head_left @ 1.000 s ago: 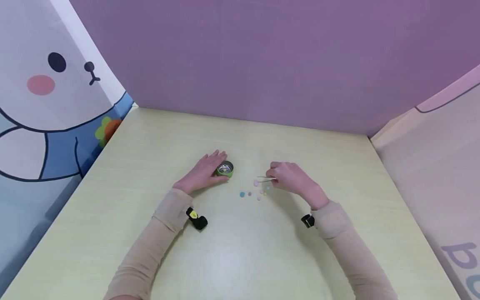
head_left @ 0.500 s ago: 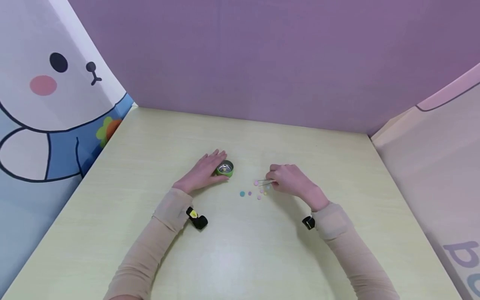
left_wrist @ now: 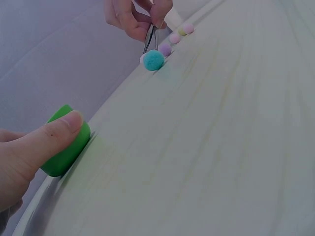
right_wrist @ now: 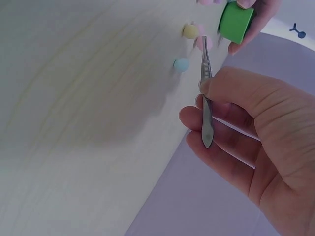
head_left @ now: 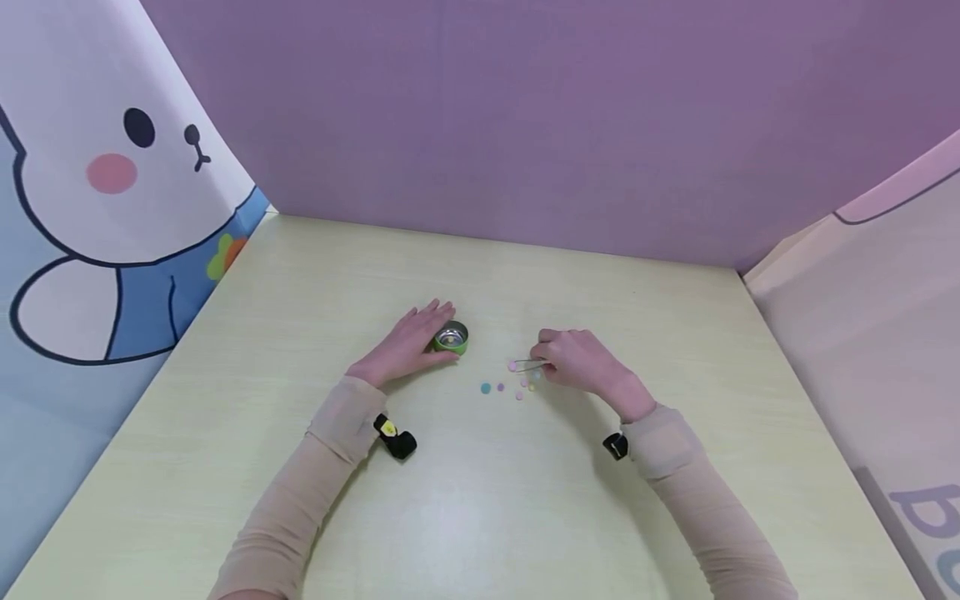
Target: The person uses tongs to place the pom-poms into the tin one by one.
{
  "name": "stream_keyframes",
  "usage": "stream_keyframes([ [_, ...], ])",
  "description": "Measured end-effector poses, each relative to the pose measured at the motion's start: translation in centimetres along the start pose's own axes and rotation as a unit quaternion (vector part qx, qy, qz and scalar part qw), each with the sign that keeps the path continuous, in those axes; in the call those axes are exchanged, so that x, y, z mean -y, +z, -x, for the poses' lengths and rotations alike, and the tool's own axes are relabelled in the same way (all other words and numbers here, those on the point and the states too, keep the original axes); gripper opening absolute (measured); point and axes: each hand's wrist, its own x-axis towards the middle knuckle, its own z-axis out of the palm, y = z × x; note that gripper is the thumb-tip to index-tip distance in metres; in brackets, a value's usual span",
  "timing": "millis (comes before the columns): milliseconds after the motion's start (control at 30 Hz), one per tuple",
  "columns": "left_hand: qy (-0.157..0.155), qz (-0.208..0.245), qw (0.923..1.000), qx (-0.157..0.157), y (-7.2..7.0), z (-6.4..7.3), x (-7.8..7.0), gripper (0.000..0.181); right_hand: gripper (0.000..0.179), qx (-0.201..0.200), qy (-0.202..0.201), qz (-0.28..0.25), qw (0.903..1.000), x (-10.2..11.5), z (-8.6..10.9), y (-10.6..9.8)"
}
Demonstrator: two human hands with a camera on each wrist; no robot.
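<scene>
Pompoms (left_wrist: pixel 153 60) lie loosely grouped on the worktop (head_left: pixel 465 508), to the right of the green cup (right_wrist: pixel 236 22) and mostly a little nearer the person. Far left of the cup stands a printed panel (head_left: pixel 142 158) with a cartoon animal. Left of the cup and nearer the person, a black wrist device (head_left: pixel 395 438) sits by a beige sleeve (head_left: pixel 300 492). At the cup's left side, the left hand (head_left: pixel 408 343) holds it between thumb and fingers. The cup stands upright, with something small and pale yellow inside, too small to identify. Right of the cup come a teal pompom (head_left: pixel 486 388), a purple pompom (head_left: pixel 501 387), three pink ones (head_left: pixel 519 396), a yellow pompom (right_wrist: pixel 190 31) and a light blue pompom (right_wrist: pixel 181 64). The tweezers (right_wrist: pixel 206 73) point towards the cup, tips apart, at the pink pompom farthest from the person; whether they touch it cannot be told. Farther right of the cup, the right hand (head_left: pixel 581 358) grips the tweezers. Far right of the cup stands a pale panel (head_left: pixel 870 333).
</scene>
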Motion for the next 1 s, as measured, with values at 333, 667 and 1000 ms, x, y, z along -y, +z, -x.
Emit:
stream_keyframes([
  [333, 0.004, 0.0, 1.0, -0.001, 0.12, 0.03, -0.1, 0.086, 0.014, 0.001, -0.002, -0.001, 1.0, 0.14, -0.3, 0.28],
  [667, 0.005, 0.004, 1.0, -0.003, 0.07, -0.01, -0.48, 0.087, 0.012, 0.007, 0.003, -0.004, 1.0, 0.39, -0.34, 0.35],
  [1000, 0.004, 0.005, 1.0, 0.0, 0.06, -0.19, -0.69, 0.086, 0.011, 0.0, -0.002, 0.003, 1.0, 0.25, -0.28, 0.68],
])
